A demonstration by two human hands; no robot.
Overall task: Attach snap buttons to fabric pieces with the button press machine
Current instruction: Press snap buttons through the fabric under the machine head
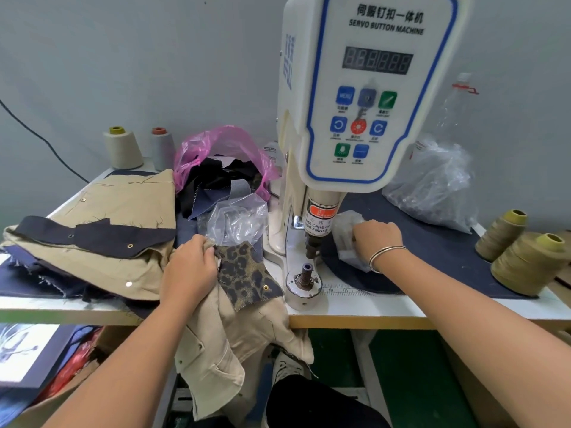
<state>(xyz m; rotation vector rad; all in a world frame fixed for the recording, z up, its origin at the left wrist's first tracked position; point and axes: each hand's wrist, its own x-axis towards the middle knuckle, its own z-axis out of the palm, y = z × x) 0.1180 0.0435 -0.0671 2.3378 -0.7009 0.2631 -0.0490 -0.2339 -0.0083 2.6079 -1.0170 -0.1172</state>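
Mid-batch, by the look of it: tan and navy fabric pieces (102, 242) stacked on the left of the tabletop (355, 307) already carry snaps. The leopard-print piece (247, 279) has 1 brass snap at its lower corner. It lies just left of the button press machine (364, 97), not yet over the lower die (304, 274). Nothing sits between die and punch, so the next press is pending. Left hand (190, 267) is curled, gripping tan fabric at the leopard piece's edge. Right hand (375, 239) has fingers bent into a small clear plastic bag (347, 239), likely fetching a snap; can't tell if it holds one.
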